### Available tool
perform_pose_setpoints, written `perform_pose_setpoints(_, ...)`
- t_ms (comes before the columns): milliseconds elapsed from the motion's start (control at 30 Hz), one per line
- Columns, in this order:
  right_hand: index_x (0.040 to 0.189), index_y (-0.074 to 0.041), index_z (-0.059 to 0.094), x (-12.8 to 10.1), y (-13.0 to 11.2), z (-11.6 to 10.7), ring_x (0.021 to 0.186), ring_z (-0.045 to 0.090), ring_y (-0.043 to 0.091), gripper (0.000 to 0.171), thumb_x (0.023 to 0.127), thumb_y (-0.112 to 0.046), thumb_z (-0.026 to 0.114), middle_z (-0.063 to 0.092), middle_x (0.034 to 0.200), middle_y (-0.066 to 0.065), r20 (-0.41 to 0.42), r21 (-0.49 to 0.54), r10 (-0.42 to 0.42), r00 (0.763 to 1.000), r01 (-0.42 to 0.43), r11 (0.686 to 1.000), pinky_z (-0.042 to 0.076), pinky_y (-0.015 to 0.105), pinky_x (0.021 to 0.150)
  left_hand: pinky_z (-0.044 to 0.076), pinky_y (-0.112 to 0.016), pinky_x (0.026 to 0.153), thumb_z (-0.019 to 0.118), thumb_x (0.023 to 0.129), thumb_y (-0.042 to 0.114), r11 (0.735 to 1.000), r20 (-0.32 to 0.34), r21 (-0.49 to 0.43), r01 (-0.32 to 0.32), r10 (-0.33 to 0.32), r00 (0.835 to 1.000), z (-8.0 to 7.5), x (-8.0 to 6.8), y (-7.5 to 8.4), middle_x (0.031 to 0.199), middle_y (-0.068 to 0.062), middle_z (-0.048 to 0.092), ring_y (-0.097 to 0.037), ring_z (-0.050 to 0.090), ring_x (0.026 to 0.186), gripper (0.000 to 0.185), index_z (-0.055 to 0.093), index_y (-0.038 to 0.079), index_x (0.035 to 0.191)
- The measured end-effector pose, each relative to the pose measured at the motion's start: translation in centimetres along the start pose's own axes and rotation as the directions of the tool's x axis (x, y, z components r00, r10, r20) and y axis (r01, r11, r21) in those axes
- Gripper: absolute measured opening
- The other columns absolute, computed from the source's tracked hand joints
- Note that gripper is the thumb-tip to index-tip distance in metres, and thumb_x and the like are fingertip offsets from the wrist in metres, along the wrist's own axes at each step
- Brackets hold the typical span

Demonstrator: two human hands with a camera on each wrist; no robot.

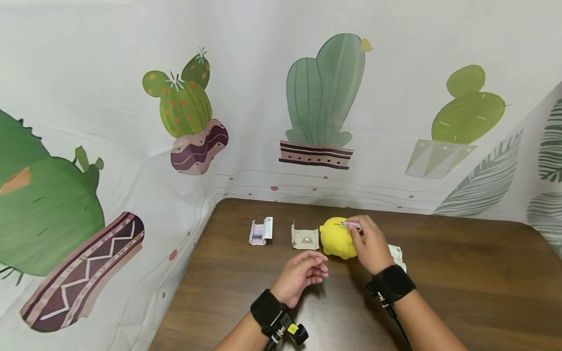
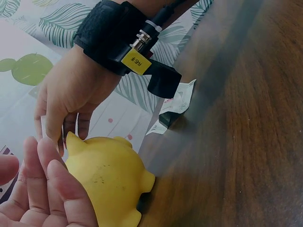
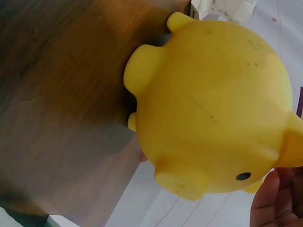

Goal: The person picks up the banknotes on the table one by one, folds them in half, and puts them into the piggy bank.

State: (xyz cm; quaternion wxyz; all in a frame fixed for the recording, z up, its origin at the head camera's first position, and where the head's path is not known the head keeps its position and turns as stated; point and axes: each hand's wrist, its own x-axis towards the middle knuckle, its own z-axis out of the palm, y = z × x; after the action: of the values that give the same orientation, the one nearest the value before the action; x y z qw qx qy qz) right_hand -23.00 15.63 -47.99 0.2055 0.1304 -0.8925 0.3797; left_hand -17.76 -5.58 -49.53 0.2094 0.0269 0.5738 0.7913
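Observation:
A yellow piggy bank (image 1: 337,239) stands on the brown table, its slot on top. My right hand (image 1: 370,244) is over it and pinches a folded banknote (image 1: 351,224) at the slot. In the right wrist view the pig's snout (image 3: 182,182) and eye show, with fingers at its ear; the held note is hidden there. My left hand (image 1: 300,275) is palm-inward in front of the bank, fingers loosely bent and holding nothing. The left wrist view shows the left fingers (image 2: 66,187) overlapping the pig's side.
Left of the pig lie a creased beige banknote (image 1: 306,239) and, farther left, a purplish folded one (image 1: 261,232). A greenish banknote (image 1: 397,257) lies right of the bank, partly behind the right wrist. A cactus-print cloth (image 1: 250,146) hangs along the table's back edge.

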Motion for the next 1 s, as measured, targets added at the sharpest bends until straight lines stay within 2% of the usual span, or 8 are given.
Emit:
perform_pose_setpoints(167,0.114,-0.004,0.064,-0.1,0.4,-0.2,0.096,0.064,0.024,0.016,0.104,-0.012,0.055,0.065,0.11,0.011,0.023,-0.012,0.033,0.999,-0.032,0.999,0.056,0.039,0.077,0.053,-0.025,0.073,0.058,0.098,0.017,1.0,0.012,-0.004,0.005,-0.005,1.0,0.2,0.0,-0.1,0.086,0.002,0.068,-0.01,0.067,0.079,0.018,0.066,0.005,0.109)
perform_pose_setpoints(333,0.112,-0.004,0.065,0.1,0.4,-0.1,0.097,0.065,0.026,0.014,0.102,-0.009,0.058,0.067,0.108,0.012,0.013,-0.017,0.0,1.0,0.0,1.0,0.056,0.044,0.078,0.053,-0.025,0.073,0.058,0.098,0.017,1.0,0.002,0.0,0.006,-0.006,1.0,0.1,0.0,-0.2,0.085,0.002,0.068,-0.01,0.067,0.078,0.019,0.066,0.004,0.109)
perform_pose_setpoints(500,0.11,-0.004,0.065,0.7,0.3,0.0,0.095,0.063,0.026,0.012,0.101,-0.008,0.059,0.067,0.106,0.013,0.028,-0.029,-0.02,0.999,0.021,0.999,0.053,0.044,0.078,0.053,-0.025,0.074,0.058,0.098,0.017,1.0,-0.004,-0.002,0.003,-0.003,1.0,-0.1,-0.1,0.1,0.086,0.002,0.068,-0.011,0.067,0.078,0.019,0.066,0.004,0.109)
perform_pose_setpoints(800,0.112,-0.004,0.065,1.0,0.2,-0.2,0.101,0.061,0.03,0.013,0.102,-0.009,0.057,0.066,0.109,0.014,0.103,-0.04,-0.007,0.995,0.012,0.999,0.052,0.048,0.084,0.053,-0.027,0.076,0.058,0.098,0.018,1.0,0.001,0.006,0.002,-0.002,1.0,-0.1,-0.1,0.1,0.086,0.002,0.068,-0.011,0.067,0.079,0.018,0.066,0.006,0.11)
perform_pose_setpoints(1000,0.111,-0.003,0.066,1.3,0.1,-0.3,0.097,0.061,0.029,0.013,0.1,-0.008,0.06,0.066,0.106,0.014,0.121,-0.072,-0.019,0.992,0.028,0.997,0.051,0.048,0.084,0.053,-0.027,0.076,0.058,0.098,0.018,1.0,0.004,0.004,-0.001,0.001,1.0,0.0,0.0,0.1,0.086,0.002,0.068,-0.011,0.066,0.079,0.018,0.066,0.006,0.109)
